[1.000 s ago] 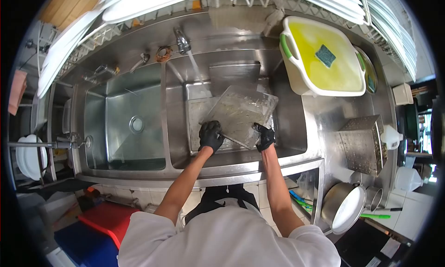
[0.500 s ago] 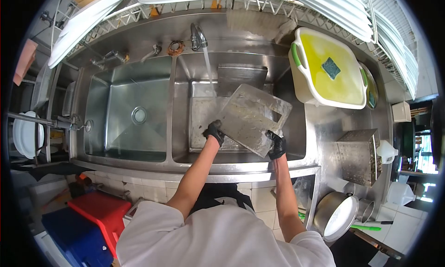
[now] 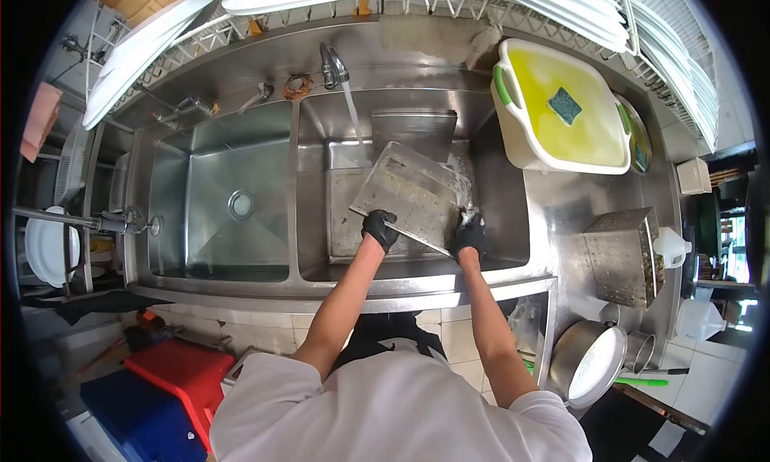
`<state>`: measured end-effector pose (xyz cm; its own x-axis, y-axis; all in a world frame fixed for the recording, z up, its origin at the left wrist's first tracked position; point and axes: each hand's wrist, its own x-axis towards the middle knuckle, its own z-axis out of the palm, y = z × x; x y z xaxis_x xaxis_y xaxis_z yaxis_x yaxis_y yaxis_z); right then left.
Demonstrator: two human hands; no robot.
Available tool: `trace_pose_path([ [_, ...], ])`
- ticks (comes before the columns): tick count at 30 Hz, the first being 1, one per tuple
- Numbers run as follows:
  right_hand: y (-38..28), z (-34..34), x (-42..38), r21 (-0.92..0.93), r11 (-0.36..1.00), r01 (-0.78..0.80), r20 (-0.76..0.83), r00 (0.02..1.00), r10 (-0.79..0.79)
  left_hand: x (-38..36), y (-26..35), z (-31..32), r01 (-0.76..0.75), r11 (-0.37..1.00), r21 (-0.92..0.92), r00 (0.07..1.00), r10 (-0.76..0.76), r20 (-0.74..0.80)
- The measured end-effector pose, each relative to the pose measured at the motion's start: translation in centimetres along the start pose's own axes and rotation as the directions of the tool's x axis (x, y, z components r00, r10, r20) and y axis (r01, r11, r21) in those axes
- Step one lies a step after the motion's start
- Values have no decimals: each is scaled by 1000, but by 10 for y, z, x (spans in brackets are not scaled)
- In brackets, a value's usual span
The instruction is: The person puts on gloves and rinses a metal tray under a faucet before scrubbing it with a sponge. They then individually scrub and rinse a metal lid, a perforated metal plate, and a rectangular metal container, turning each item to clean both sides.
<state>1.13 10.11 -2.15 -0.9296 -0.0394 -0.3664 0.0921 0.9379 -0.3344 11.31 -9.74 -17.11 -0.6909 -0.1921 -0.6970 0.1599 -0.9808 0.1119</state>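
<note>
A flat, stained metal panel (image 3: 413,191) is tilted over the right sink basin, its near edge raised toward me. My left hand (image 3: 378,231), in a black glove, is closed around that near edge on the left side. My right hand (image 3: 469,236), also gloved in black, is closed at the panel's right side. White suds show by its fingers, and I cannot tell what lies inside them. Whitish wet streaks mark the panel's right part. Behind it, water runs from the faucet (image 3: 330,67) into the basin. A second metal piece (image 3: 413,131) leans on the basin's back wall.
The left basin (image 3: 228,185) has a round drain. To the right stand a white tub (image 3: 513,133) of yellow liquid with a green scouring sponge (image 3: 565,106) in it, a metal box (image 3: 622,253) and a pot (image 3: 579,351). White plates (image 3: 553,9) fill the rack above.
The panel has turned and tilted, its near edge now raised and its rectangular cutout no longer visible. My right hand has shifted slightly left and up along its side; the left stays near the edge.
</note>
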Motion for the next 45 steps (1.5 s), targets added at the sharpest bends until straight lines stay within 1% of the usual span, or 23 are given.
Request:
trace_pose_path([
  [3,-7,34,3,-57,902,428,32,904,-427,-2,-9,-9,-80,991,105,997,79,15],
  [5,-49,28,-18,82,881,466,254,845,-471,1,-17,-14,-159,965,209,987,154,42],
  [7,-66,79,-5,83,656,750,-97,662,-744,-39,-21,36,-226,959,172,969,239,-63],
  [8,-87,73,-9,208,660,722,-63,683,-728,-86,-22,89,-271,958,90,941,284,-184],
  [12,-147,59,15,96,819,566,30,820,-571,-79,-13,51,-281,924,260,944,315,-97],
  [13,-153,69,38,82,754,651,-53,759,-649,-78,-11,54,-287,921,262,943,320,-92],
  [15,-173,70,56,152,769,621,-88,783,-615,-77,-9,61,-322,903,286,908,380,-177],
  [17,-194,74,37,125,695,709,-26,702,-712,-70,-2,62,-302,920,252,935,337,-112],
  [19,-209,73,14,39,627,778,36,626,-779,-78,-1,79,-351,930,109,907,366,-206],
  [21,-221,83,33,36,598,801,-28,599,-800,-76,2,59,-333,937,103,929,345,-132],
  [24,-229,95,94,-18,783,622,-19,783,-622,-59,9,28,-405,893,197,885,437,-162],
  [26,-235,92,114,126,830,544,-104,839,-534,-65,17,46,-467,828,312,821,537,-197],
  [29,-242,128,130,228,890,395,-105,919,-381,-40,39,46,-478,826,298,842,528,-112],
  [31,-243,141,115,89,842,532,-36,847,-531,-24,49,56,-474,846,245,838,519,-167],
  [33,-248,160,117,91,725,683,-132,730,-671,-17,64,53,-531,812,245,773,582,-254],
  [34,-253,152,113,92,726,681,-124,731,-671,12,74,15,-466,866,178,851,494,-177],
  [36,-265,120,97,0,737,676,224,718,-659,-7,79,29,-473,848,239,831,519,-199],
  [37,-266,114,92,4,742,670,224,723,-654,-13,84,37,-482,826,293,812,546,-203],
  [38,-263,109,85,46,759,650,112,751,-650,32,85,-12,-402,868,-291,915,394,-88],
  [39,-259,107,80,89,769,633,0,772,-636,76,86,-59,-122,639,-759,974,223,31],
  [40,-257,115,80,88,772,629,0,775,-632,75,86,-56,-287,786,-547,936,353,16],
  [42,-249,152,85,618,618,487,-195,856,-479,61,86,-41,-437,851,-291,883,467,40],
  [45,-227,233,99,336,749,571,-145,817,-558,33,87,3,-424,882,207,891,447,-81],
])
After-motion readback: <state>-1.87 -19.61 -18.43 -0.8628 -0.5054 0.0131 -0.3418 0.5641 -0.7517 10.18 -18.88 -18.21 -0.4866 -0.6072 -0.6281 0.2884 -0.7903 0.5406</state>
